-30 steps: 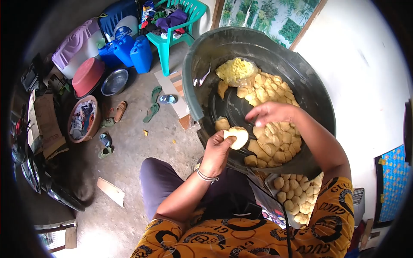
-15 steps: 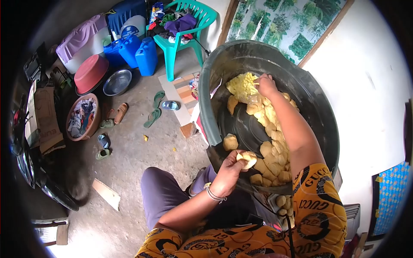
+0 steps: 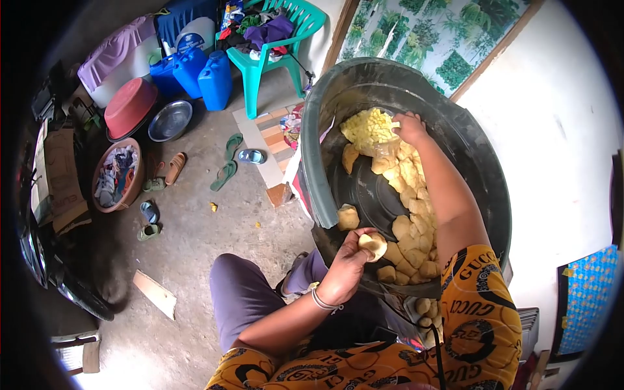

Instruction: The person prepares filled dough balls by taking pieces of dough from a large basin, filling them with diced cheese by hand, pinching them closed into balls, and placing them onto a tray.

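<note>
Close to my body, my left hand [image 3: 351, 259] grips a pale yellow, rounded dough-like piece [image 3: 372, 247] with a hollow in its upper face. Across the large dark green plastic tub [image 3: 313, 140], my right hand [image 3: 411, 127] is closed beside a heap of small bright yellow chunks [image 3: 369, 130] in a clear plastic bag; a yellow bit shows at its fingertips. Many similar pale pieces [image 3: 411, 234] lie along the tub's right side. A single piece [image 3: 348, 217] sits apart near the left rim, and a browner one [image 3: 349, 158] lies below the bag.
A green plastic chair [image 3: 252, 88] piled with clothes stands behind the tub, beside blue jugs [image 3: 215, 81]. On the floor are a red basin [image 3: 130, 107], a metal basin [image 3: 170, 121], a laundry tub [image 3: 134, 172] and several slippers [image 3: 224, 175]. More round pieces [image 3: 426, 309] show below the tub.
My right hand has drawn slightly right from the yellow chunks, with a yellow bit at its fingertips. In my left hand the pale piece has turned, its hollow now facing up.
</note>
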The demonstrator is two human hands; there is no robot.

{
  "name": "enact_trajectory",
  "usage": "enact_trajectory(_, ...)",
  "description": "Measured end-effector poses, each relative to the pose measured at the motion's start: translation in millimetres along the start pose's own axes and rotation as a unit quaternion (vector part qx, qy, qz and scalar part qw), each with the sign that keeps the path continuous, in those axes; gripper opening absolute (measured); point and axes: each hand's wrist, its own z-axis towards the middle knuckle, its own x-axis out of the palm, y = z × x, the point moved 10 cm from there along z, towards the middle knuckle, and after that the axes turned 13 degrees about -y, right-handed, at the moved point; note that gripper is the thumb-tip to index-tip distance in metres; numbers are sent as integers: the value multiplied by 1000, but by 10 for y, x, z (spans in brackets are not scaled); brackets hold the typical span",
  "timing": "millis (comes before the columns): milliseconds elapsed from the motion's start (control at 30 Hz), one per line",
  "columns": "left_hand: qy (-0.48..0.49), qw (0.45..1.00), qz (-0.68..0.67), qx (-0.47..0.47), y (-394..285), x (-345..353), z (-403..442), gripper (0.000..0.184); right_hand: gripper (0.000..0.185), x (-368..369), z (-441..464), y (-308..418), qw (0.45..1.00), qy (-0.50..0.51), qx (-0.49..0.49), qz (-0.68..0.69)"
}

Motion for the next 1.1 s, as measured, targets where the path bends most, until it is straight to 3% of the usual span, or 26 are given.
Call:
enact_trajectory(133,1,1000,-3,-4,22,-29,14,42,30,73,70,55,1000,10,-3,-17)
enact_trajectory(233,0,1000,-4,-3,11,-19,6,41,29,34,161,63,998,-63,-17,-15)
enact_trajectory(300,0,1000,-2,-2,11,-18,9,41,24,162,332,-42,988,-59,12,145)
enact_trajectory(367,5,1000,3,-2,24,-10,16,41,23,233,386,-129,949,-44,54,309)
enact_trajectory(433,7,1000,6,0,19,0,13,41,24,233,330,-122,875,-20,107,471)
enact_trajectory(533,7,1000,8,2,19,-5,14,40,23,172,116,-84,811,64,207,543)
enact_trajectory(633,-8,1000,-9,10,-7,-24,15,39,24,39,-22,44,776,98,219,584)
enact_trajectory(800,-46,998,-47,18,-15,-139,43,34,25,-362,-529,434,752,215,136,608)
enact_trajectory(967,-60,994,-62,67,-61,-193,63,32,24,-957,-1665,924,735,334,13,590)
enact_trajectory(1100,-78,990,-14,117,-119,-152,-9,40,22,-1180,-2379,1087,774,339,-65,531)
